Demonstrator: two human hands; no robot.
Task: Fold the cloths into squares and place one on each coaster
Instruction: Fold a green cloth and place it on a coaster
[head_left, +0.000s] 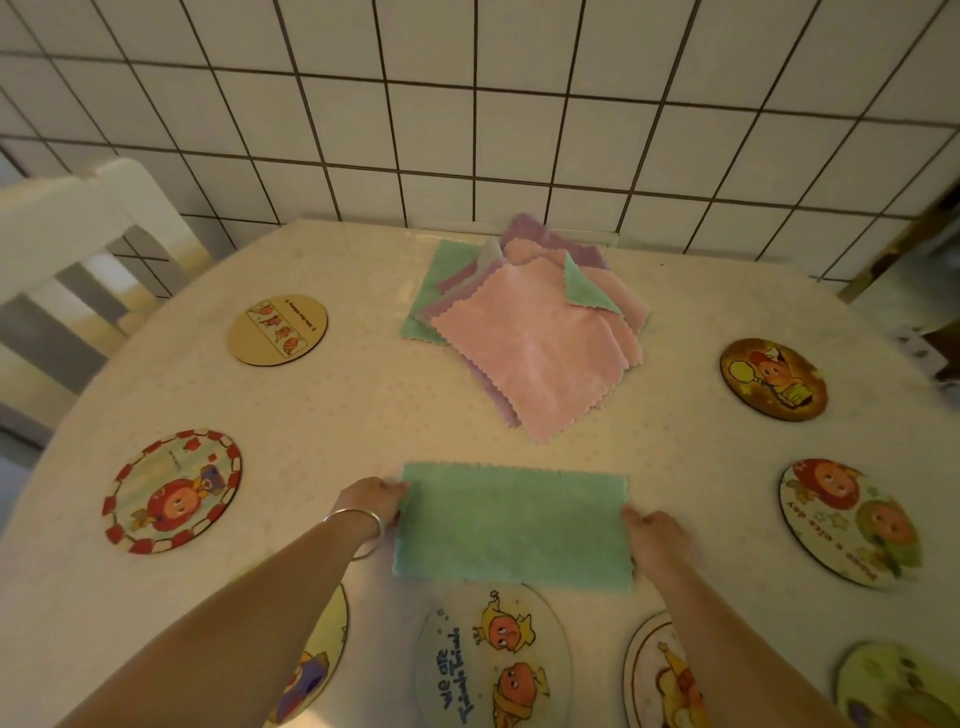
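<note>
Head view: green cloth (511, 525) lies flat on table (363, 415), a rectangle w/ long axis running left-right, near the front edge. Left hand (371, 501) pinches its far-left corner; right hand (655, 535) is at the right edge, prob. gripping it, fingers blurred. Cloth pile (530, 322) sits behind, well apart. Round coasters (174, 491) ring the table, none covered.

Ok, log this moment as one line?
stage: folding | green cloth: rectangle, not square | left hand: at left edge | right hand: at right edge | coasters: all bare
</note>
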